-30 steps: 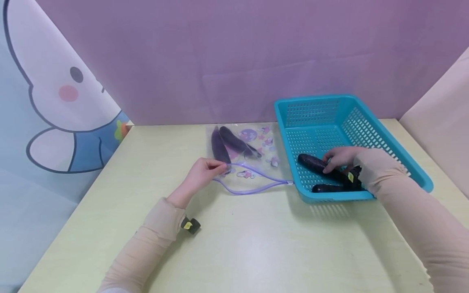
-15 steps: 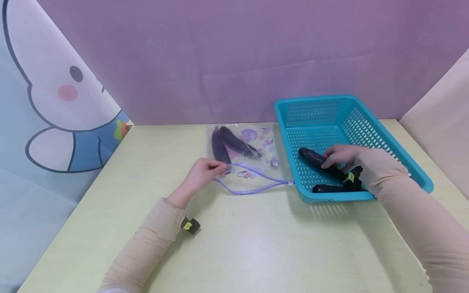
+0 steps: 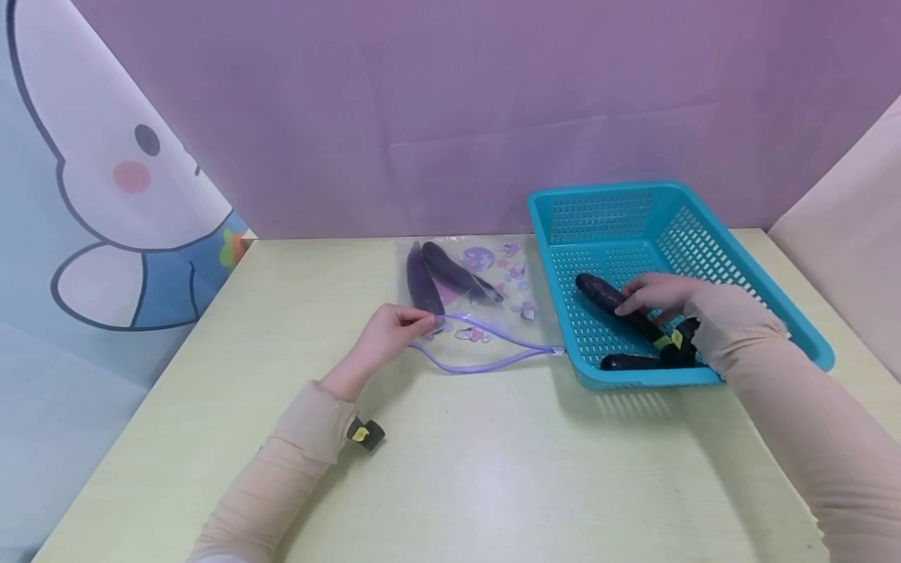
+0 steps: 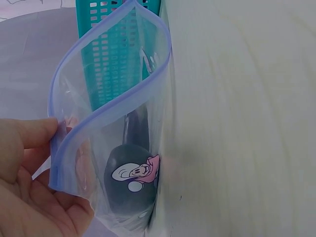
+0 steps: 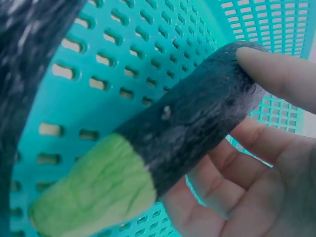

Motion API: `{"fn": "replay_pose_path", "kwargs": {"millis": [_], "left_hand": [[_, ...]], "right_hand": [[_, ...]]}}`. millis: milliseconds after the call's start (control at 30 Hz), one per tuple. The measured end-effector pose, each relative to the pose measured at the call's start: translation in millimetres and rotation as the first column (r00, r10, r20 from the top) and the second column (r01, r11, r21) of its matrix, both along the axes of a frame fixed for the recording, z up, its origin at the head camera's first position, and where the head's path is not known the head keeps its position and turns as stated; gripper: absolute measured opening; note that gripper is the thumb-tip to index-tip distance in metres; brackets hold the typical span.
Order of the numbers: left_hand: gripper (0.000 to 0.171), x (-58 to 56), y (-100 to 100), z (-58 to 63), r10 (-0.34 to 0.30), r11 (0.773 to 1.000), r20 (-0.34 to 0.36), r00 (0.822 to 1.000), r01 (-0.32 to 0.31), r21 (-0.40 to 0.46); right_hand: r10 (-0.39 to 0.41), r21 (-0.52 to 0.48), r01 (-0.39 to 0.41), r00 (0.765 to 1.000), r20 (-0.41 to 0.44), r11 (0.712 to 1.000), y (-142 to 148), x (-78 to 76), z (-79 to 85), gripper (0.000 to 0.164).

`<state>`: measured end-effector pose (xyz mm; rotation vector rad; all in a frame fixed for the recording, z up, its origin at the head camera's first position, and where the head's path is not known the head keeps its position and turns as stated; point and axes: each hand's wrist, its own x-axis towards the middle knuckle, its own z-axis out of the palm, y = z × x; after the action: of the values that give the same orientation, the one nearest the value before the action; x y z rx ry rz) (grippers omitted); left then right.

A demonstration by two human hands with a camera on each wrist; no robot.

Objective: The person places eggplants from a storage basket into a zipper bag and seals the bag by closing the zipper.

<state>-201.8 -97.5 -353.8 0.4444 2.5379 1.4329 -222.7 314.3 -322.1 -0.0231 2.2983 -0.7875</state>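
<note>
My left hand (image 3: 396, 332) pinches the purple-edged mouth of a clear zip bag (image 4: 111, 106) at its left corner, and the mouth gapes. Two dark eggplants (image 3: 461, 274) lie inside the bag, which is printed with cartoon figures. Inside the turquoise basket (image 3: 542, 227), my right hand (image 3: 658, 295) grips a dark eggplant (image 5: 197, 103) between thumb and fingers; its green stem end points down and left in the right wrist view. Another eggplant (image 3: 629, 362) lies along the basket's near wall, partly hidden by the wrist camera.
The basket stands at the right of the pale table (image 3: 479, 469), just beside the zip bag's right end. A purple backdrop (image 3: 422, 117) rises behind the table. On the left hangs a blue panel (image 3: 42, 391) with a cartoon rabbit.
My right hand has shifted slightly up and back with its eggplant, which has turned so its green stem end shows. The left hand and zip bag have stayed put.
</note>
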Motion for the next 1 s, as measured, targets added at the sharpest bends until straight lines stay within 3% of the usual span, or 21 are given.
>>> {"fn": "replay_pose_path", "kwargs": {"millis": [233, 567, 1000], "left_hand": [[0.023, -0.7, -1.1, -0.2, -0.005, 1.0, -0.004, 1.0, 0.005, 0.0], [0.024, -1.9, -1.9, -1.0, -0.009, 1.0, -0.014, 1.0, 0.009, -0.001], [0.024, -1.9, -1.3, -0.5, -0.002, 1.0, -0.021, 1.0, 0.002, -0.011]], "right_hand": [[-0.018, -0.039, 0.017, 1.0, -0.012, 0.999, 0.3, -1.1, -0.1, 0.068], [-0.086, -0.086, 0.084, 0.996, -0.019, 0.993, -0.2, 0.6, 3.2, 0.083], [-0.172, -0.176, 0.175, 0.985, 0.031, 0.969, -1.0, -0.4, 4.4, 0.082]]}}
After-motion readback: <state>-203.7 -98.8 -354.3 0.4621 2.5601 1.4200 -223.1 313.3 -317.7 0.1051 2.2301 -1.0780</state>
